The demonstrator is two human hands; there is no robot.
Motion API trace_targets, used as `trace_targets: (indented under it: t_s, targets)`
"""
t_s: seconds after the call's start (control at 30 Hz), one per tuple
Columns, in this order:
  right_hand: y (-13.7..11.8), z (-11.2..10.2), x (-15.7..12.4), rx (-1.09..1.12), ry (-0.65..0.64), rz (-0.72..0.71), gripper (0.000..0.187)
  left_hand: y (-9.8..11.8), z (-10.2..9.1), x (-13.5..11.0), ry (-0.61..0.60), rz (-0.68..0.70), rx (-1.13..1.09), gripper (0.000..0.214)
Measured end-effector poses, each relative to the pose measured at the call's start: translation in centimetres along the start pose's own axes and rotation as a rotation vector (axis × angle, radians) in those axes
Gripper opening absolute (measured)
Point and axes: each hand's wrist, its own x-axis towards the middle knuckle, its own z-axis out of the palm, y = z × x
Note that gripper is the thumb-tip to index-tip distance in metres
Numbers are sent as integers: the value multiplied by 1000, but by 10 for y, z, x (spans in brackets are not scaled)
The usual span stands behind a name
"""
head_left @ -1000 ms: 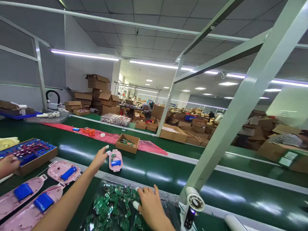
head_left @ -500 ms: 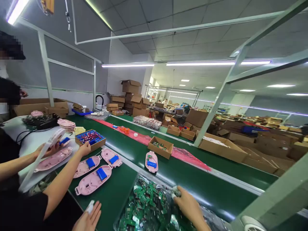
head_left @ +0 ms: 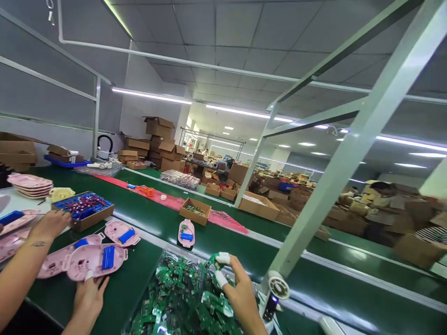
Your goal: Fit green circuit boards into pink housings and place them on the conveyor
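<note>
So on my head cam, my right hand (head_left: 242, 293) has its white-capped fingertips (head_left: 223, 258) pinched on a green circuit board (head_left: 213, 261), right over the clear plastic bag (head_left: 167, 257) of boards and way nearer than my other hand. The board's long axis seems to slant up-left, though it's hard to be sure. My left hand (head_left: 87, 298) is well off to the left, fingers loosely spread, tips at the lower edge of a pink plastic housing (head_left: 94, 263).

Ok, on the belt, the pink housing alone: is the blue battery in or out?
In: the blue battery lies inside the pink housing, within its rim, beside a green circuit board.
</note>
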Motion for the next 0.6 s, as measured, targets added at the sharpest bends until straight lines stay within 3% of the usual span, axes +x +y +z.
trace_targets:
  t_s: [0.13, 0.3, 0.4, 0.5, 0.6]
  targets:
    - [-11, -8, -22, 84, 38, -136, 21, -17, -7, -31, -25, -15, 45, 26]
    - [-23, -13, -38, 122, -58, -222, 26, -28, 2, -86, -150, -233, 178, 14]
    - [-34, -17, -39, 63, -149, -245, 29, -40, 6, -119, -423, -330, 305, 40]
    - [-47, -18, -38, -14, -293, -328, 29, -60, 1, -141, -718, -204, 371, 71]
    - [-54, -12, -40, -113, -378, -449, 32, -77, -10, -151, -847, -118, 409, 71]
